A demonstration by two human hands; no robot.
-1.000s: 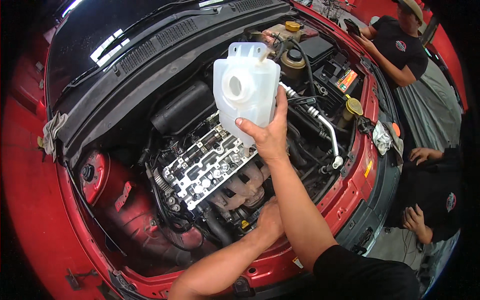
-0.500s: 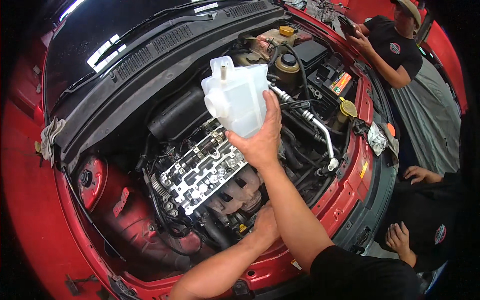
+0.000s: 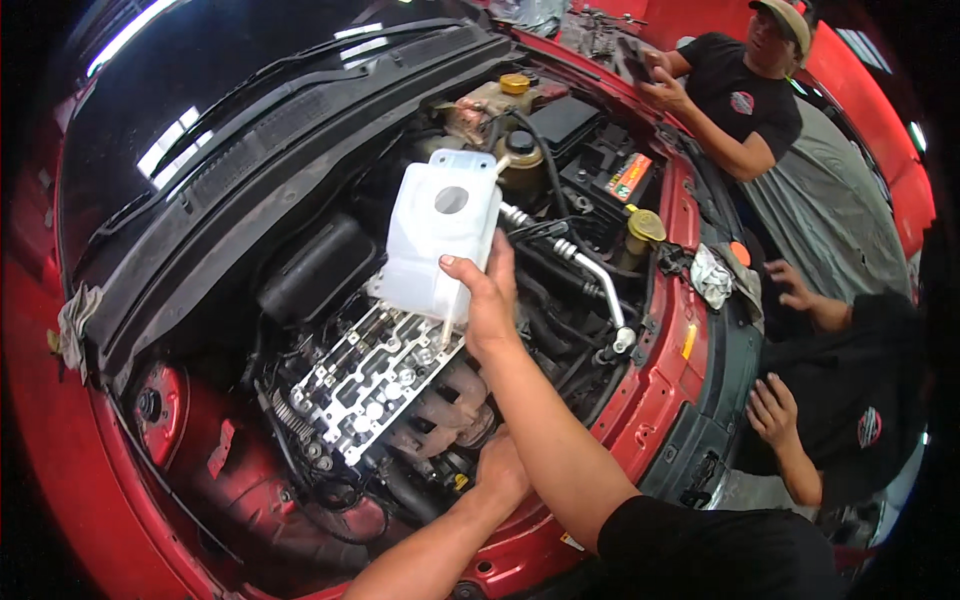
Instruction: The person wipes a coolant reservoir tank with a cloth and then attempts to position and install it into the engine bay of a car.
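Observation:
A translucent white plastic coolant reservoir point(image 3: 425, 225) is held up over the engine bay, tilted, with a dark round opening in its near face. My right hand point(image 3: 487, 295) grips its lower right side, thumb across the front and fingers behind. Beneath it lies the exposed cylinder head point(image 3: 375, 375), its silvery top uncovered. My left hand point(image 3: 503, 472) reaches down beside the rusty exhaust manifold point(image 3: 440, 415), close to the front of the bay. Its fingers are hidden behind my right forearm, so what they touch cannot be seen.
A metal pipe point(image 3: 597, 285) and a battery point(image 3: 605, 195) lie to the right. A yellow-capped neck point(image 3: 645, 225) and a crumpled rag point(image 3: 711, 277) are near the red front frame point(image 3: 665, 400). One person point(image 3: 745, 105) holds a phone at the far right; another person's hand point(image 3: 773, 410) hovers by the bumper.
My right hand has turned the reservoir, so a different face with a round opening shows. The whole view has shifted somewhat. The nearer co-worker's hands have moved.

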